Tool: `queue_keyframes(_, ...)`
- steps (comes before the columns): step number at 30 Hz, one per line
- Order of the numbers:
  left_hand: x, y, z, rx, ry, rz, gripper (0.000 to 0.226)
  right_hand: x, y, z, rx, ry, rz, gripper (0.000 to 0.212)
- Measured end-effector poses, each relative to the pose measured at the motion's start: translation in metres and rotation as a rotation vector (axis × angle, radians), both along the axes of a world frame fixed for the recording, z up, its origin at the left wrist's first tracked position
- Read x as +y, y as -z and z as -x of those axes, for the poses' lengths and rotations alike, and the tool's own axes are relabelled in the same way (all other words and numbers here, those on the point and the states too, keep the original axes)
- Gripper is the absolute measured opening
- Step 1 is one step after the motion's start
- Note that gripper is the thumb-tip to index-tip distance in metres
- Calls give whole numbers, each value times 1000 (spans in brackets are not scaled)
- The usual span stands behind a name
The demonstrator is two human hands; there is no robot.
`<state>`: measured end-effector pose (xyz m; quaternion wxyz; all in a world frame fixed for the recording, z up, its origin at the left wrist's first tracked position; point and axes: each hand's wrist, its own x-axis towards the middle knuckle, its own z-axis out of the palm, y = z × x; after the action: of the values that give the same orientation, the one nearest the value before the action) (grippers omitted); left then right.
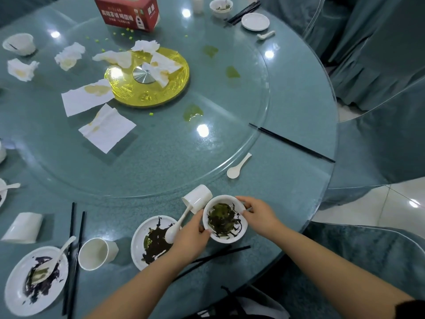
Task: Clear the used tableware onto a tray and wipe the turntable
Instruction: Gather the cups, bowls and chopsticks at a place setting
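A white bowl (224, 218) with dark seaweed scraps sits near the table's front edge, held from both sides: my left hand (190, 236) grips its left rim and my right hand (257, 215) its right rim. A white spoon (177, 226) lies against my left hand, its bowl over a dirty white plate (149, 240). A tipped white cup (197, 199) lies just behind the bowl. The glass turntable (161, 146) carries stained napkins (105, 130), green spills (192, 111) and a gold hub (147, 77).
At the front left are another dirty plate with a spoon (34, 279), a paper cup (96, 253) and black chopsticks (73, 256). More chopsticks (292, 142) and a spoon (236, 168) lie on the right. A red box (128, 11) stands at the back. Covered chairs (379, 72) ring the table.
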<state>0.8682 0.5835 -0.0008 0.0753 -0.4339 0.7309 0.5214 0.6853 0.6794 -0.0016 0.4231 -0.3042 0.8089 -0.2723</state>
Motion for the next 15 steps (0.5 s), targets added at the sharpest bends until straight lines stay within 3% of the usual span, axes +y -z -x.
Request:
queue_keyframes(10,-6,-12,2,-84,65,177,40,-10,-7,10,31,3,-39,41)
queue_keyframes(15,-25,-21,-17,-30,-42,297,32,-33,-26,6,143,-86,54,44)
